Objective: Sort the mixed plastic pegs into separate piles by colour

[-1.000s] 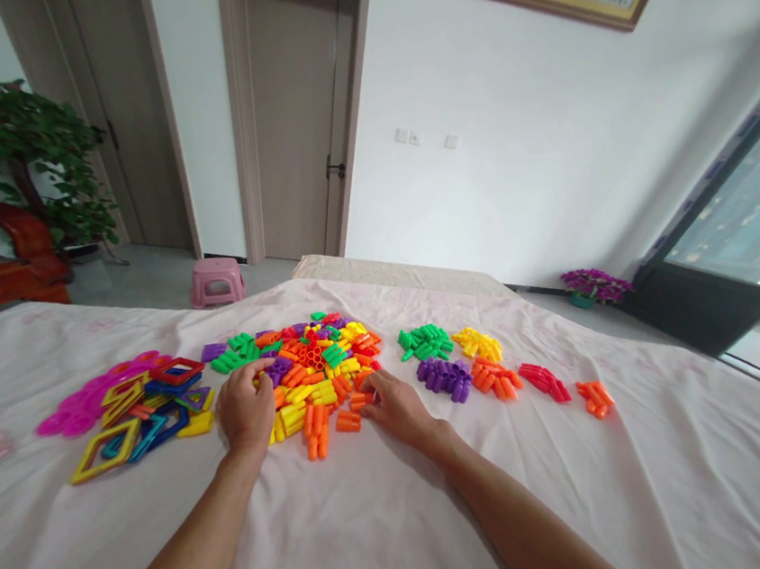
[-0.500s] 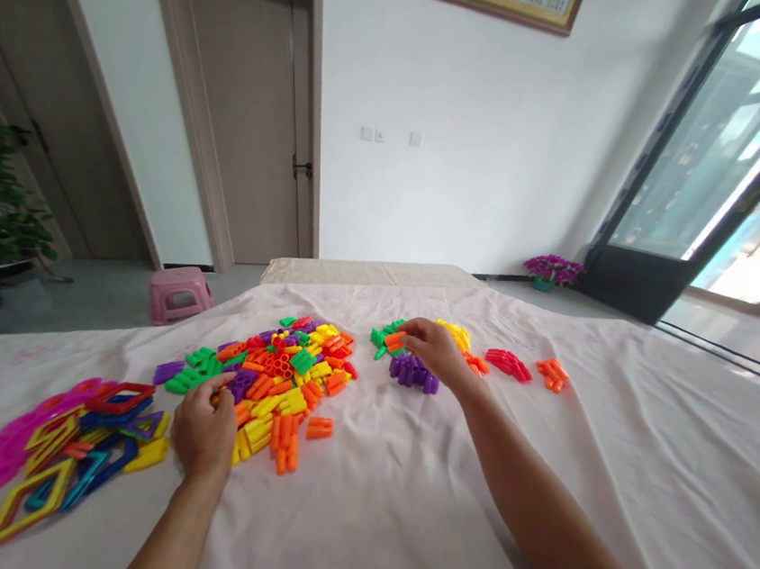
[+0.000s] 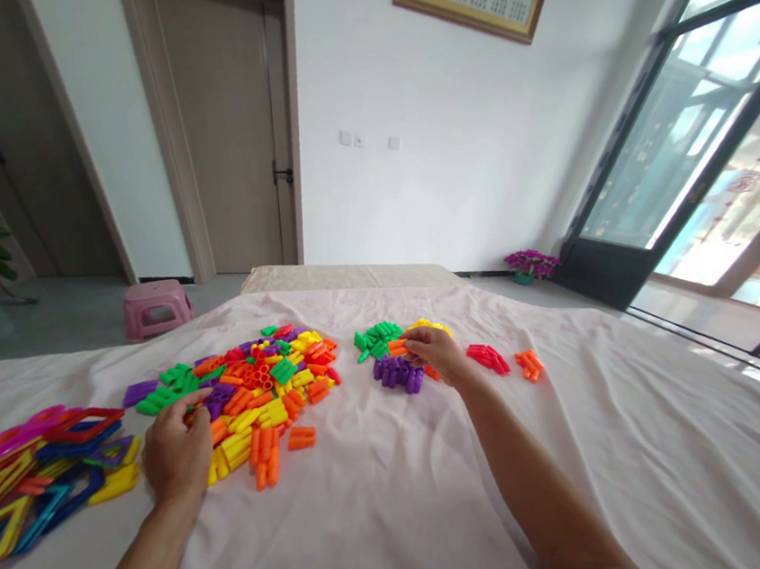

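My right hand (image 3: 439, 353) pinches an orange plastic building block (image 3: 398, 348) made of joined tubes. It hovers between a cluster of green blocks (image 3: 378, 337) and a cluster of purple blocks (image 3: 395, 373). Yellow blocks (image 3: 431, 322) show just behind the hand, and a bit of orange shows beneath it. At the left edge of a large mixed pile of tube blocks (image 3: 264, 376), my left hand (image 3: 178, 446) has its fingers closed together by purple pieces (image 3: 219, 398). What those fingers hold is hidden.
Flat coloured geometric frames (image 3: 68, 489) lie at the left on the pale tablecloth (image 3: 378, 520). Red blocks (image 3: 487, 358) and orange blocks (image 3: 531, 365) lie in small groups to the right. A pink stool (image 3: 157, 308) stands on the floor beyond the table.
The whole view has shifted, so most things appear farther left. My right hand keeps its orange block over the clusters, and my left hand stays at the pile's edge.
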Motion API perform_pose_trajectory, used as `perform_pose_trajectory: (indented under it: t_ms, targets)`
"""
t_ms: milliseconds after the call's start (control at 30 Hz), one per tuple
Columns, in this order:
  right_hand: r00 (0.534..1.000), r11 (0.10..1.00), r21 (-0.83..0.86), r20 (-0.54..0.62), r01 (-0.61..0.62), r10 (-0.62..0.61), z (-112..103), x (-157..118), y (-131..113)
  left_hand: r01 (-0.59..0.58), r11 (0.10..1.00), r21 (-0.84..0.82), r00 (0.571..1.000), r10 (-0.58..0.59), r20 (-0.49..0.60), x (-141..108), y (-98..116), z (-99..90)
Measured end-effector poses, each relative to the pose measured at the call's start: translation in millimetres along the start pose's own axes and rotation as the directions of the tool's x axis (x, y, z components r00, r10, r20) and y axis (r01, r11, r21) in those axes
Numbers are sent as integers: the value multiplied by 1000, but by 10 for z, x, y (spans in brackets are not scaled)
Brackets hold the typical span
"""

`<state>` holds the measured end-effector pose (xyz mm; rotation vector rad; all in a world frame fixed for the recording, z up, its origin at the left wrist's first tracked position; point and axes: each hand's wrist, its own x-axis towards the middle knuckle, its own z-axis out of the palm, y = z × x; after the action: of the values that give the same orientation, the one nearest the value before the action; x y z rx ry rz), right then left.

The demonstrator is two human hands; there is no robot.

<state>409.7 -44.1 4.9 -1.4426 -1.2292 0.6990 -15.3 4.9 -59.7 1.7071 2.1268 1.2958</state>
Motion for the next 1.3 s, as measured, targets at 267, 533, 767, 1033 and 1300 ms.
perform_pose_trajectory:
  t_ms: [267, 533, 767, 1033, 1300]
  targets:
    - [826, 934, -312, -563, -172, -36, -1114, -87, 507, -4, 995, 99, 1000, 1, 27, 52, -107, 50]
    - [631, 814, -388, -775, -432, -34, -2036, -318, 1017, -3, 994, 109, 998, -4, 63, 39, -74, 26]
    - [575, 761, -404, -817, -508, -49, -2062, -425, 1318, 54, 996, 66, 998, -56, 24, 45, -143, 101]
    - [523, 789, -454, -828, -414, -203, -1900, -400, 1156, -4, 1000, 21, 1000, 4, 5, 21, -76, 59]
    - [760, 810, -527, -408, 257, -506, -610, -336, 233, -34, 998, -51, 999, 33, -11, -8, -6, 24]
